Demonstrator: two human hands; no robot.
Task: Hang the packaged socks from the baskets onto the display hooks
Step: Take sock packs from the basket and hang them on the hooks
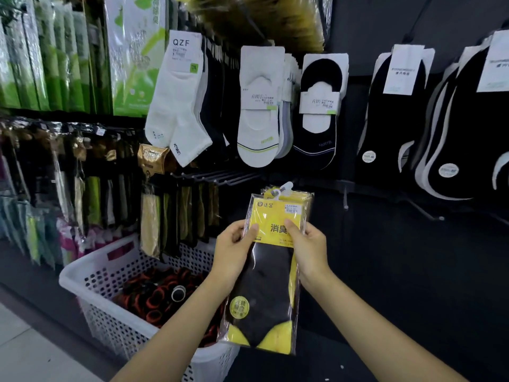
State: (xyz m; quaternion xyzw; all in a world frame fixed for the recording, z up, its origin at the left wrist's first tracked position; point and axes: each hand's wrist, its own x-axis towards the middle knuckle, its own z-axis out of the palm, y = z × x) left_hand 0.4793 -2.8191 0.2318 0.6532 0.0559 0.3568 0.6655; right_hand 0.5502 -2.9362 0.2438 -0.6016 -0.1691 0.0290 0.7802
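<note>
I hold a small stack of packaged socks (268, 274) upright in front of the display wall: clear bags with yellow cards, black socks with yellow toes, white plastic hangers on top. My left hand (234, 252) grips the stack's left edge and my right hand (308, 249) its right edge, thumbs on the yellow card. Bare dark display hooks (220, 179) jut out just above and left of the packs. A white perforated basket (110, 271) stands on the floor at lower left, with black and red socks inside.
White and black socks (259, 111) hang in rows above the hooks, more black ones (399, 119) to the right. Packaged socks (176, 213) fill the racks left of the hooks. Another bare hook (421, 208) sticks out at the right. Pale floor lies at bottom left.
</note>
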